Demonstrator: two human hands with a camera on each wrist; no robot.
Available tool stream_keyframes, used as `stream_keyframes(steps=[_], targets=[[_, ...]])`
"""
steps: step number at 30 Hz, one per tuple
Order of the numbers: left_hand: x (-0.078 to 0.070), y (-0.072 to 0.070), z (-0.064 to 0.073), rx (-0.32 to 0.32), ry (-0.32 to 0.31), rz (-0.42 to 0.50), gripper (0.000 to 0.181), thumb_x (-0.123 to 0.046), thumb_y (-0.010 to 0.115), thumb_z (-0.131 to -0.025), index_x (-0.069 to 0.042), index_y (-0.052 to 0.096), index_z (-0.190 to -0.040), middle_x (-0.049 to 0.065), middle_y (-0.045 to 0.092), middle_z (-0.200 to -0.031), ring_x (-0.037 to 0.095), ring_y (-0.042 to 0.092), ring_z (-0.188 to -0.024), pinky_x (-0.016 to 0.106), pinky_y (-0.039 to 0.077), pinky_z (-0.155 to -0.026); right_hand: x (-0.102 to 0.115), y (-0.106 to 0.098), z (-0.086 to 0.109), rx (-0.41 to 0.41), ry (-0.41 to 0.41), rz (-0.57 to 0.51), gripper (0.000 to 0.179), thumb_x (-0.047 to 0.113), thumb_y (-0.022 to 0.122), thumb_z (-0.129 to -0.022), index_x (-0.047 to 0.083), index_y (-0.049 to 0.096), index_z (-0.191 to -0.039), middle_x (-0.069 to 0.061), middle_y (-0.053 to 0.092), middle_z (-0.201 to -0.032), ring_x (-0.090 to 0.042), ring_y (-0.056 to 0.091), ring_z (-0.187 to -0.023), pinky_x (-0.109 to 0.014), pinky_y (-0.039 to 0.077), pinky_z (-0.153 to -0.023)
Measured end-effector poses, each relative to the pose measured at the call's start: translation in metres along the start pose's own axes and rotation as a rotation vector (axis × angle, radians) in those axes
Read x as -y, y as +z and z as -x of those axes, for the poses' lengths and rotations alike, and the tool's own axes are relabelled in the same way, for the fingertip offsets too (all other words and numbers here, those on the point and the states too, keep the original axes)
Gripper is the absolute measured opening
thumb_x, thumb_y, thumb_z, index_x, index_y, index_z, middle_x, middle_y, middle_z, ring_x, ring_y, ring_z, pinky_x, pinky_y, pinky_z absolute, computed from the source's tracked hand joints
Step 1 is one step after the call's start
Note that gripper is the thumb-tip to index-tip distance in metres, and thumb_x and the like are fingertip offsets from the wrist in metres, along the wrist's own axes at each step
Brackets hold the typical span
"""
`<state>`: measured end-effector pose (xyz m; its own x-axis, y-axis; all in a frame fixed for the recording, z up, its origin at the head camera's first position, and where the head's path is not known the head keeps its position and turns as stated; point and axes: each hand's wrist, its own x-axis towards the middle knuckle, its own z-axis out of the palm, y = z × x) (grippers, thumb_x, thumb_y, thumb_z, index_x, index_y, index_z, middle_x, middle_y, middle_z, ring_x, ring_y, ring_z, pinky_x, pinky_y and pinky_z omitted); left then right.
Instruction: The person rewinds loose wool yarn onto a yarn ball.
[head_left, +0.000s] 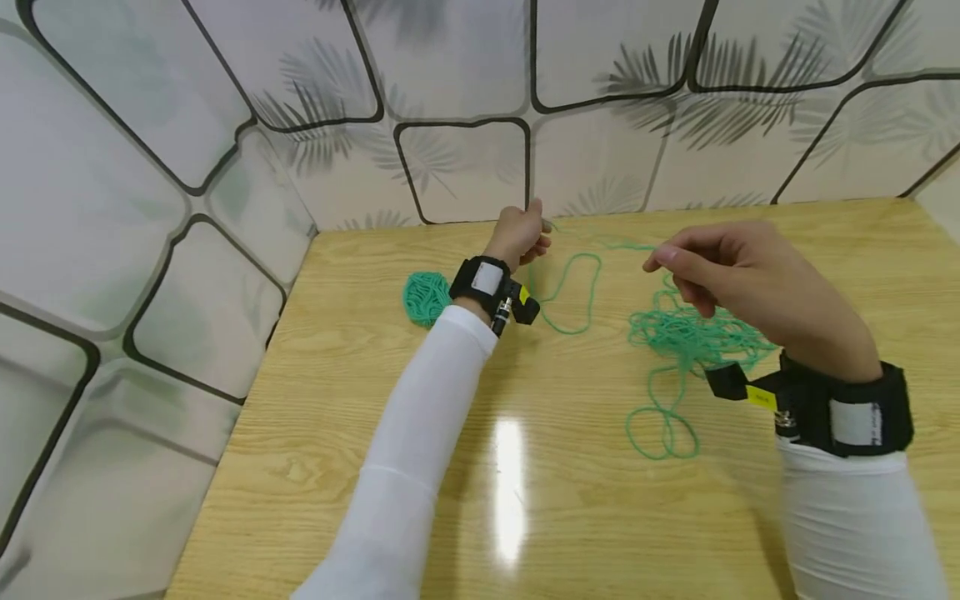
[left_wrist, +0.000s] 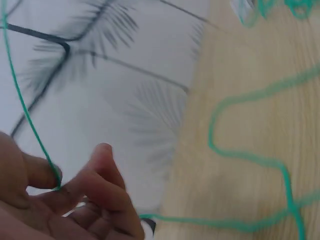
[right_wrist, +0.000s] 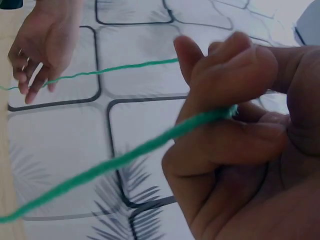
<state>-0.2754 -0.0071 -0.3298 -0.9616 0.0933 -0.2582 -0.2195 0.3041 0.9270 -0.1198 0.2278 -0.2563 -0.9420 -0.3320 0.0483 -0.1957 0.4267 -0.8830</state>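
Note:
Green yarn runs as a strand (head_left: 630,246) between the two raised hands. My left hand (head_left: 521,236), near the table's back edge, pinches it between thumb and finger; in the left wrist view the thumb (left_wrist: 42,172) presses the thin strand (left_wrist: 25,107). Over the right side, my right hand (head_left: 757,283) holds the yarn between curled fingers (right_wrist: 215,145), and a strand (right_wrist: 120,160) trails away from them. Below the right hand lies a loose tangled pile of yarn (head_left: 690,333). Left of the left wrist sits a round wound ball of yarn (head_left: 426,298), partly hidden by the wrist.
The wooden table (head_left: 315,467) meets a patterned wall covering (head_left: 465,167) at the back and left. A loop of yarn (head_left: 597,283) lies between the hands, and more loops (head_left: 663,432) spread in front of the pile. Both wrists wear black straps (head_left: 847,408) with small cameras.

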Motion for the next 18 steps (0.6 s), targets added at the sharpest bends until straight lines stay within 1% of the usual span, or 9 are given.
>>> stream_keyframes(steps=[3, 5, 7, 9, 11, 12, 13, 15, 18], targets=[[-0.006, -0.004, 0.019, -0.057, 0.082, -0.327, 0.056, -0.046, 0.033, -0.11, -0.002, 0.067, -0.103, 0.005, 0.058, -0.074, 0.016, 0.048, -0.055, 0.026, 0.036, -0.051, -0.004, 0.007, -0.012, -0.031, 0.018, -0.025, 0.035, 0.034, 0.057, -0.105, 0.003, 0.071, -0.112, -0.009, 0.054, -0.071, -0.02, 0.049, -0.061, -0.033, 0.044, -0.052], [-0.014, -0.008, 0.041, -0.029, 0.23, -0.425, 0.044, -0.038, 0.038, -0.11, -0.006, 0.068, -0.108, 0.003, 0.062, -0.084, 0.013, 0.051, -0.059, 0.026, 0.039, -0.053, -0.006, 0.014, -0.02, -0.025, 0.017, -0.031, 0.035, 0.034, 0.056, -0.106, 0.002, 0.07, -0.111, -0.01, 0.055, -0.07, -0.021, 0.049, -0.057, -0.033, 0.045, -0.051], [-0.022, -0.009, 0.064, 0.129, 0.409, -0.362, 0.035, -0.028, 0.044, -0.11, -0.005, 0.066, -0.123, 0.005, 0.065, -0.103, 0.018, 0.056, -0.065, 0.027, 0.044, -0.056, -0.007, 0.02, -0.026, -0.018, 0.018, -0.026, 0.034, 0.034, 0.055, -0.106, 0.002, 0.069, -0.106, -0.01, 0.054, -0.069, -0.022, 0.048, -0.055, -0.033, 0.044, -0.05], [-0.029, -0.007, 0.086, 0.355, 0.534, -0.243, 0.037, -0.021, 0.048, -0.109, -0.004, 0.057, -0.141, 0.007, 0.064, -0.12, 0.023, 0.063, -0.076, 0.03, 0.05, -0.064, -0.007, 0.025, -0.03, -0.012, 0.014, -0.008, 0.037, 0.035, 0.054, -0.106, 0.002, 0.067, -0.097, -0.01, 0.052, -0.066, -0.023, 0.047, -0.053, -0.033, 0.042, -0.049], [-0.032, -0.005, 0.1, 0.509, 0.586, -0.154, 0.034, -0.018, 0.052, -0.108, -0.001, 0.06, -0.136, 0.01, 0.064, -0.119, 0.026, 0.065, -0.082, 0.031, 0.053, -0.07, -0.007, 0.028, -0.032, -0.007, 0.013, -0.006, 0.041, 0.037, 0.053, -0.106, 0.001, 0.064, -0.09, -0.01, 0.05, -0.064, -0.024, 0.045, -0.053, -0.034, 0.039, -0.049], [-0.032, -0.004, 0.105, 0.535, 0.586, -0.128, 0.033, -0.018, 0.054, -0.107, 0.0, 0.062, -0.133, 0.007, 0.066, -0.118, 0.027, 0.064, -0.081, 0.032, 0.053, -0.07, -0.006, 0.029, -0.033, -0.008, 0.01, -0.002, 0.043, 0.037, 0.052, -0.107, 0.001, 0.063, -0.087, -0.01, 0.048, -0.062, -0.025, 0.044, -0.052, -0.034, 0.037, -0.048], [-0.031, -0.003, 0.107, 0.53, 0.599, -0.107, 0.029, -0.018, 0.056, -0.106, 0.001, 0.066, -0.126, 0.008, 0.067, -0.106, 0.026, 0.063, -0.076, 0.031, 0.053, -0.068, -0.006, 0.028, -0.033, -0.01, 0.011, 0.002, 0.044, 0.038, 0.052, -0.107, 0.001, 0.062, -0.085, -0.009, 0.046, -0.06, -0.025, 0.043, -0.051, -0.034, 0.036, -0.048], [-0.027, -0.002, 0.106, 0.451, 0.605, -0.065, 0.022, -0.016, 0.061, -0.104, 0.002, 0.073, -0.107, 0.009, 0.065, -0.086, 0.022, 0.058, -0.068, 0.028, 0.05, -0.062, -0.005, 0.026, -0.032, -0.009, 0.022, 0.014, 0.046, 0.041, 0.052, -0.106, 0.001, 0.062, -0.086, -0.008, 0.042, -0.058, -0.024, 0.041, -0.05, -0.035, 0.034, -0.049], [-0.017, -0.003, 0.093, 0.261, 0.608, 0.035, 0.02, -0.013, 0.064, -0.102, 0.003, 0.075, -0.095, 0.007, 0.061, -0.075, 0.018, 0.053, -0.063, 0.026, 0.044, -0.057, 0.0, 0.018, -0.025, -0.019, 0.032, 0.022, 0.046, 0.043, 0.052, -0.106, 0.002, 0.064, -0.09, -0.005, 0.04, -0.058, -0.022, 0.04, -0.051, -0.036, 0.036, -0.05]])
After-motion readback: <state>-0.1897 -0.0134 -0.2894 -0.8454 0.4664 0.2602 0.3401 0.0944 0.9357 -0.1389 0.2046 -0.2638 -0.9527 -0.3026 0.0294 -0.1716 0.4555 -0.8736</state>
